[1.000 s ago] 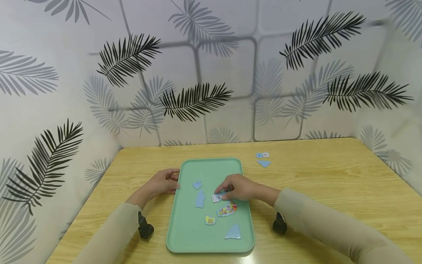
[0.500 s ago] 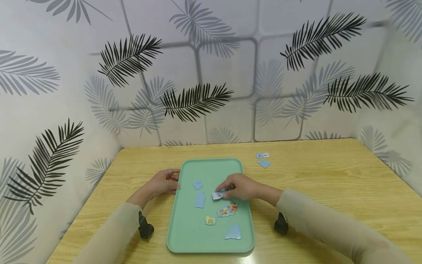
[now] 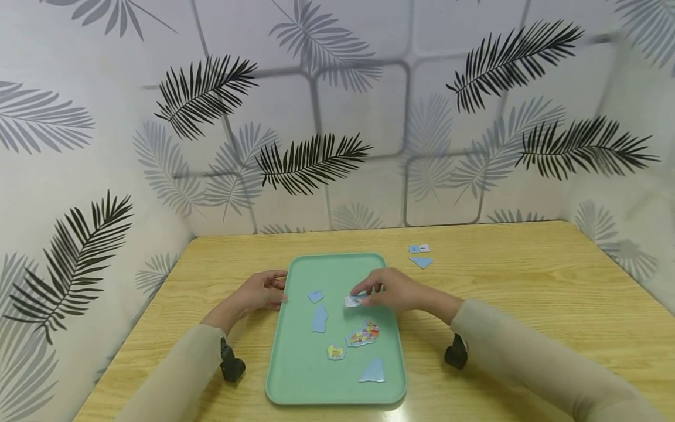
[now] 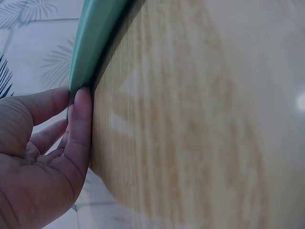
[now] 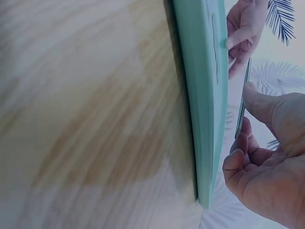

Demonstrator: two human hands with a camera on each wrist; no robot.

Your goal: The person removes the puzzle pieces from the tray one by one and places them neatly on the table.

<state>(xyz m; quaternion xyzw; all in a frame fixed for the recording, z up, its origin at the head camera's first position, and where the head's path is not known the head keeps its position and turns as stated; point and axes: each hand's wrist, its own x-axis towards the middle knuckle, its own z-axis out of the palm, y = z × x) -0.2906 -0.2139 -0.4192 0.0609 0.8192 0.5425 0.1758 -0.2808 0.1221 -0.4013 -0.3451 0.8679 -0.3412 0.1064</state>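
My left hand (image 3: 262,289) pinches the left rim of a green tray (image 3: 295,375); in the left wrist view its thumb and a fingertip meet the tray edge (image 4: 88,52). My right hand (image 3: 392,289) holds a small flat white-and-blue puzzle piece (image 3: 352,301) over the tray's right half. From the right wrist view, thumb and fingers pinch this thin piece (image 5: 240,117), raised clear of the tray. Lying in the tray are a multicoloured map piece (image 3: 362,334), a yellow-centred piece (image 3: 335,352), a blue triangular piece (image 3: 373,371), a long blue piece (image 3: 319,319) and a small blue piece (image 3: 315,296).
Behind the tray to the right, a joined blue-and-white piece (image 3: 419,248) and a blue triangular piece (image 3: 422,262) lie on the wooden table (image 3: 517,281). A leaf-patterned wall (image 3: 369,187) stands at the table's back edge.
My right hand has lifted the white-and-blue puzzle piece off the tray, moving it slightly back and to the right. The left hand stays at the tray's rim.
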